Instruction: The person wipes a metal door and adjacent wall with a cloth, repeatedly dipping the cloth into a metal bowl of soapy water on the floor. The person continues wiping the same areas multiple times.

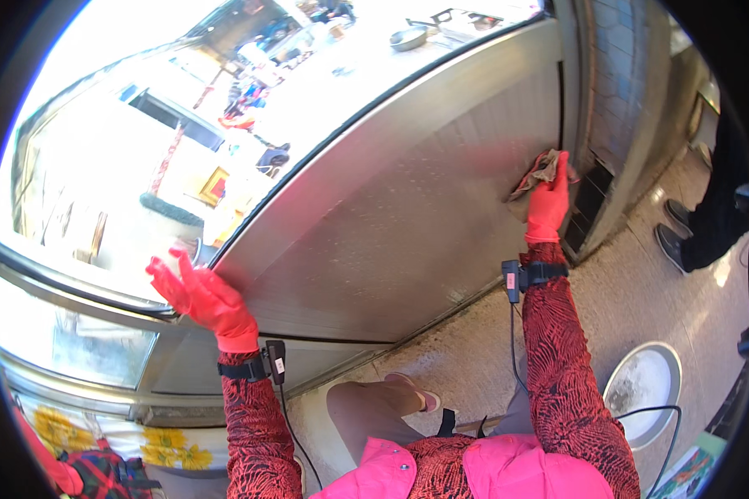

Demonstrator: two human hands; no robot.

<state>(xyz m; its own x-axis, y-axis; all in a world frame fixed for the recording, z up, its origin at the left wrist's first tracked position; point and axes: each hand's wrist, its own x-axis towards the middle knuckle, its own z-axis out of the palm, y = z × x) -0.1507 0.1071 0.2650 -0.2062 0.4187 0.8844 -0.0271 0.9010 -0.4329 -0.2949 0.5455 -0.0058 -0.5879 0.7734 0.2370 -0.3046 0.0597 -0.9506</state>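
Note:
My right hand (pixel 548 209), in a red rubber glove, grips a crumpled brownish cloth (pixel 532 177). The cloth lies against the right side of a metal door panel (pixel 387 231), near its upright frame. Whitish specks and wet-looking streaks mark the panel. At the panel's left end is my left hand (pixel 209 299), also gloved in red, with its fingers spread and nothing in them. It overlaps the corner of the frame beside the bright glass pane (pixel 118 206); whether it presses on the frame or the glass is unclear.
A round metal basin (pixel 676 374) with whitish, foamy contents stands on the floor at my right. Another person's dark shoes (pixel 669 246) are further right. Black tiles (pixel 590 203) line the wall base. Yellow-flowered fabric (pixel 178 446) is at lower left. Cables hang from both wrist devices.

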